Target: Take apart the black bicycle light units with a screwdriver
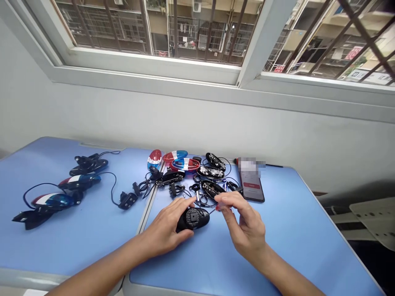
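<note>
My left hand (168,230) grips a black oval housing (194,218) that rests on the blue table (296,234), fingers wrapped round its left side. Just to its right, my right hand (243,222) is closed in a pinch over the housing's right end; something small and red shows at the fingertips, too small to name. Directly behind both hands lies a heap of small black parts and wires (206,189).
Red-and-blue light covers (180,161) lie behind the heap. A phone (252,186) lies at the right of it. On the left table (77,230) are several assembled red-blue lights with cables (61,193). A wall and barred window stand behind.
</note>
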Available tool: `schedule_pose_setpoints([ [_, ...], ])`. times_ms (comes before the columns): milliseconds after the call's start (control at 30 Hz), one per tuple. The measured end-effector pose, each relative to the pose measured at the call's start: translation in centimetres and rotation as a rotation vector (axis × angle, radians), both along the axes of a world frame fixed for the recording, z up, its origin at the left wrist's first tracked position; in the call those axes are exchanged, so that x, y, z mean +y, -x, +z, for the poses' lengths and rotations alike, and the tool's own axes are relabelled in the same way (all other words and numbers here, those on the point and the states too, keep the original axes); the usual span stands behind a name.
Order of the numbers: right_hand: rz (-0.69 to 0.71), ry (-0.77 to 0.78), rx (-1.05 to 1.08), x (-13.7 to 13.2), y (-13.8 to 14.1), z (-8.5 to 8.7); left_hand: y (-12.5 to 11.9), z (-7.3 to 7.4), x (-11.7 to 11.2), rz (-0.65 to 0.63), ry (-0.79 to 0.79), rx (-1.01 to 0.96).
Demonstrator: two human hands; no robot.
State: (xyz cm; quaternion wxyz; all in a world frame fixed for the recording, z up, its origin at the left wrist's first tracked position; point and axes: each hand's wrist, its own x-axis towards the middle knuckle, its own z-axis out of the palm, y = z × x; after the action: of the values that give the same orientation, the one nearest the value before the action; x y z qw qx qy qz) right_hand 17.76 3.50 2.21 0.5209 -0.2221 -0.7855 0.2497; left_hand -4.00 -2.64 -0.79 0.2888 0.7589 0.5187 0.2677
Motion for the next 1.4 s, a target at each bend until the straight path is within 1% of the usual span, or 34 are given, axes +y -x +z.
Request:
schedule_pose_setpoints([
  [100,-0.053,0.073,0.009,0.2,0.4,0.1,0.1,-0.1,-0.1,-0.001,-0.004,0.007],
  [200,-0.116,0.148,0.043,0.3,1.0,0.2,0.1,-0.4,-0.1,0.025,-0.014,0.011],
  [333,-0.107,0.327,0.167,0.3,1.1,0.1,0.1,-0.6,0.0,0.038,-0.002,0.011],
  [400,-0.098,0.368,0.196,0.3,0.7,-0.1,0.1,-0.6,0.1,0.033,-0.002,0.015],
  [467,-0.080,0.352,0.181,0.4,0.2,-0.4,0.2,-0.6,0.1,0.032,-0.011,0.025],
  [600,-0.035,0.268,0.172,0.5,-0.3,-0.9,0.2,-0.3,0.3,0.018,-0.044,0.052],
  [767,-0.088,0.171,0.148,0.8,-0.4,-1.1,0.3,-0.4,0.5,-0.004,-0.072,0.072],
  [967,-0.041,0.178,0.148,0.9,-0.4,-1.0,0.6,-0.7,0.4,-0.019,-0.099,0.076],
  [1100,-0.097,0.119,0.185,0.9,-0.2,-1.3,0.7,-0.8,0.4,-0.037,-0.102,0.075],
  [1167,-0.106,0.121,0.193,1.0,-0.2,-1.3,0.7,-0.8,0.4,-0.035,-0.104,0.076],
  [1300,-0.061,0.142,0.147,1.2,-0.5,-0.8,0.7,-1.0,0.3,-0.020,-0.102,0.082],
  [1400,-0.028,0.108,0.142,1.1,-0.5,-0.7,0.7,-1.0,0.4,-0.019,-0.104,0.081],
])
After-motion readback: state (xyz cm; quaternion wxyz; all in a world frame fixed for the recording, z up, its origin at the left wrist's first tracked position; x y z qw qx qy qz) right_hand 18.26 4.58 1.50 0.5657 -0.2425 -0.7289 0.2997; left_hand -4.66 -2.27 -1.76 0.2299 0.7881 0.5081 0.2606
